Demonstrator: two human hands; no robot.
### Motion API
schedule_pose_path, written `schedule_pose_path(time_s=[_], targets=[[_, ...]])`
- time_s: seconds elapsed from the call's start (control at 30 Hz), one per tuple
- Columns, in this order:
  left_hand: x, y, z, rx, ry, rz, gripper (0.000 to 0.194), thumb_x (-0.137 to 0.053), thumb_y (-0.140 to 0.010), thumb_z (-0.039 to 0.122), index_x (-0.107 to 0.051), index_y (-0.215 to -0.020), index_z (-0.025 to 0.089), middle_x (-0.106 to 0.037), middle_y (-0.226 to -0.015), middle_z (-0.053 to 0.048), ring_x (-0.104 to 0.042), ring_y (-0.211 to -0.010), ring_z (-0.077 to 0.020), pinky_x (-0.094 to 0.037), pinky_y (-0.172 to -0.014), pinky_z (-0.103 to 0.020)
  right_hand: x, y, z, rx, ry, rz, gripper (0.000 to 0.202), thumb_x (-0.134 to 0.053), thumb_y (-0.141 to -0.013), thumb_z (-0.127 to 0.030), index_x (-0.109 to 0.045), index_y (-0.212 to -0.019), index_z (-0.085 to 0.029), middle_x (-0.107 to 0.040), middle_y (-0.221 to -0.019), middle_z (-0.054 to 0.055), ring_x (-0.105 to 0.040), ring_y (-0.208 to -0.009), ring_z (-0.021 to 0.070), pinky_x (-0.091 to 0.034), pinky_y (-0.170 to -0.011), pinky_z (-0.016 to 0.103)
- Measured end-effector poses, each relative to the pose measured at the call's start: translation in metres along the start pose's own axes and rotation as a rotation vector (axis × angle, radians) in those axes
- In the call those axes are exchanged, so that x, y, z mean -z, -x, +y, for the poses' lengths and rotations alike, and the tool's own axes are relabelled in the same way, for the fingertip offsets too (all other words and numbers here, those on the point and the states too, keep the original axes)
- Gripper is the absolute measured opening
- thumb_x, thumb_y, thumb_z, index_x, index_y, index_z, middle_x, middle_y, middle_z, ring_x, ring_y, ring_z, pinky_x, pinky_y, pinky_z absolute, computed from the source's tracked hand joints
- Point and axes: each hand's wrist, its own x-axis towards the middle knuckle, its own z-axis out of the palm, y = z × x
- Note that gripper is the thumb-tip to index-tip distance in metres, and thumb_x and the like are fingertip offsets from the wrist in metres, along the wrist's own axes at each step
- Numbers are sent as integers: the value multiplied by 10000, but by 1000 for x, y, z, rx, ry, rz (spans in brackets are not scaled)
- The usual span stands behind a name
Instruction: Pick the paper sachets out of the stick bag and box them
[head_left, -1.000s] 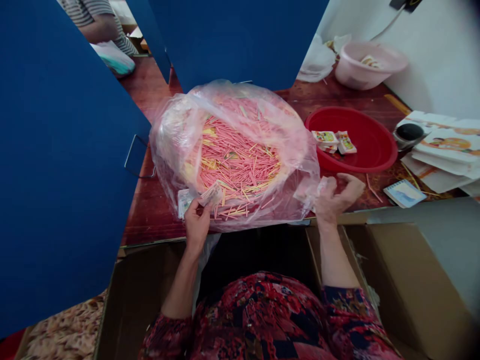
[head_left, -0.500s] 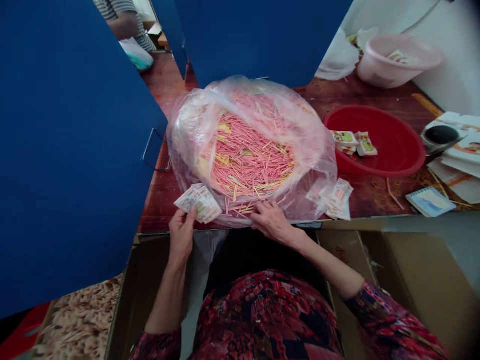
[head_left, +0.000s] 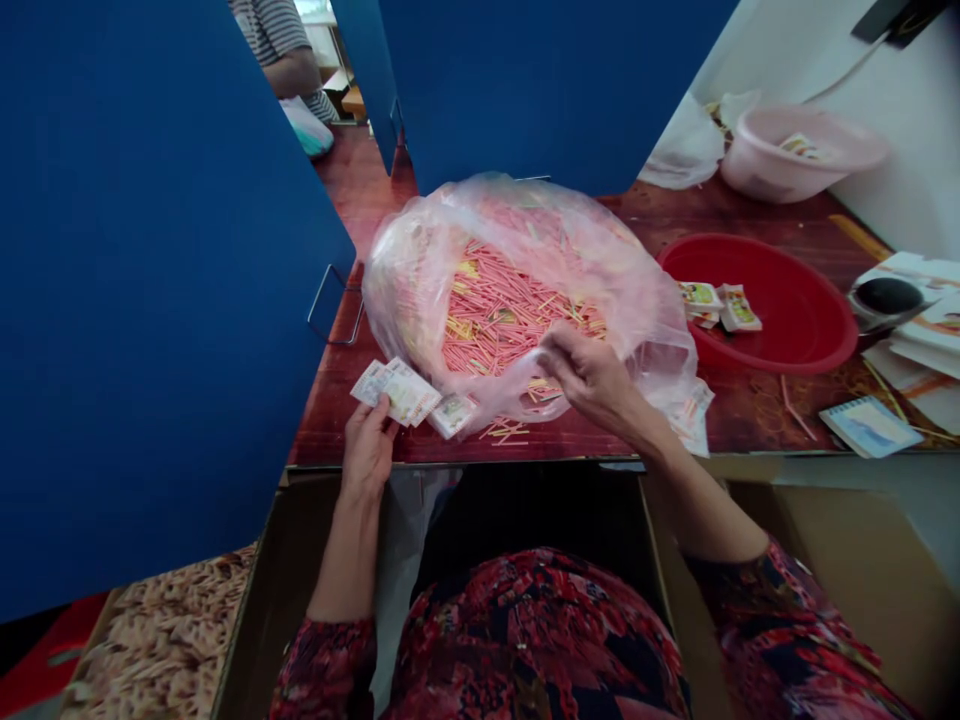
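Note:
A clear plastic bag point(head_left: 405, 265) bulges on the table, full of thin pink and yellow sticks point(head_left: 499, 300). My right hand point(head_left: 596, 385) is closed in a pinch on the bag's front edge, holding the film up over the sticks. Small printed paper packets point(head_left: 405, 388) are gripped between thumb and fingers of my left hand point(head_left: 367, 445), at the table's front left. Another printed packet point(head_left: 452, 414) lies just right of them, against the bag. A few loose sticks point(head_left: 507, 433) rest on the table below the lifted edge. More packets point(head_left: 697, 415) lie right of the bag.
Blue panels point(head_left: 172, 300) with wire handles stand left and behind. At right are a red basin point(head_left: 802, 330) with small packs, a pink tub point(head_left: 772, 165), a dark cup point(head_left: 889, 298) and a notepad point(head_left: 870, 425). Another person's striped sleeve point(head_left: 281, 30) shows beyond the panels.
My right hand has risen from the sticks at the table edge and pulled the bag's front film up. A packet beside my left hand has come into view. The whole view has shifted slightly.

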Motion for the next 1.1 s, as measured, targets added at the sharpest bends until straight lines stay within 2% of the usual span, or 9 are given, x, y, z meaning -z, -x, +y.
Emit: schedule_pose_path(time_s=[0.1, 0.3, 0.57, 0.67, 0.77, 0.9, 0.93, 1.0, 1.1], targets=[[-3, 12, -3, 120, -14, -27, 423, -922, -612, 323, -744, -970, 183, -781, -1051, -59, -718, -954, -186, -564, -824, -290, -4, 14, 9, -43, -13, -203, 176, -552, -947, -236, -507, -781, -200, -448, -643, -55, -398, -596, 99, -299, -596, 252], [-8, 35, -3, 265, -98, -123, 506, -947, -577, 344, -748, -1012, 180, -777, -1052, -59, -717, -920, -183, -557, -818, -291, -11, 13, 9, -181, -240, 8, 192, -554, -961, -295, -520, -798, -198, -509, -650, -52, -431, -563, 90, -336, -569, 244], [-24, 33, -5, 502, 6, -244, 321, -827, -775, 231, -700, -1064, 175, -783, -993, -63, -741, -828, -175, -592, -744, -287, -23, -14, -19, -39, -385, -29, 229, -571, -969, -344, -517, -805, -194, -539, -713, -34, -517, -645, 94, -413, -621, 241], [-38, 32, -14, 560, 150, -289, 231, -698, -888, 174, -673, -1118, 193, -786, -1017, -58, -750, -867, -174, -613, -780, -310, -27, -13, -18, -15, -295, 4, 202, -547, -980, -314, -529, -819, -192, -533, -729, -29, -508, -669, 102, -420, -652, 252], [-52, 29, -21, 512, 249, -207, 239, -606, -929, 91, -663, -1146, 174, -789, -955, -62, -758, -874, -171, -617, -831, -313, -26, 0, -20, 30, -15, 114, 118, -532, -980, -275, -576, -913, -189, -597, -812, 11, -558, -762, 147, -450, -741, 307], [-60, 25, -18, 436, 319, -91, 264, -600, -914, 39, -678, -1144, 143, -786, -927, -58, -757, -825, -161, -625, -827, -303, -36, 45, -27, 344, 376, 393, 255, -619, -907, -176, -609, -1160, -205, -637, -1086, 100, -584, -1016, 236, -457, -907, 411], [-60, 25, -15, 422, 331, -72, 257, -602, -909, 30, -688, -1123, 143, -786, -925, -52, -755, -814, -153, -625, -823, -293, -43, 59, -26, 464, 408, 372, 294, -629, -898, -154, -613, -1183, -222, -639, -1081, 89, -584, -986, 223, -467, -890, 393], [-60, 25, -7, 394, 343, -55, 226, -599, -907, 18, -707, -1066, 136, -786, -927, -52, -752, -802, -143, -625, -812, -271, -63, 84, -17, 658, 427, 151, 278, -602, -915, -129, -637, -1170, -235, -657, -992, 52, -568, -826, 174, -485, -782, 325], [-62, 30, 8, 345, 334, -71, 193, -570, -934, 31, -717, -1016, 127, -787, -921, -61, -753, -800, -139, -624, -791, -247, -95, 100, 15, 522, 498, -142, 287, -491, -956, -95, -654, -1185, -154, -689, -1048, 112, -603, -851, 191, -517, -763, 319]])
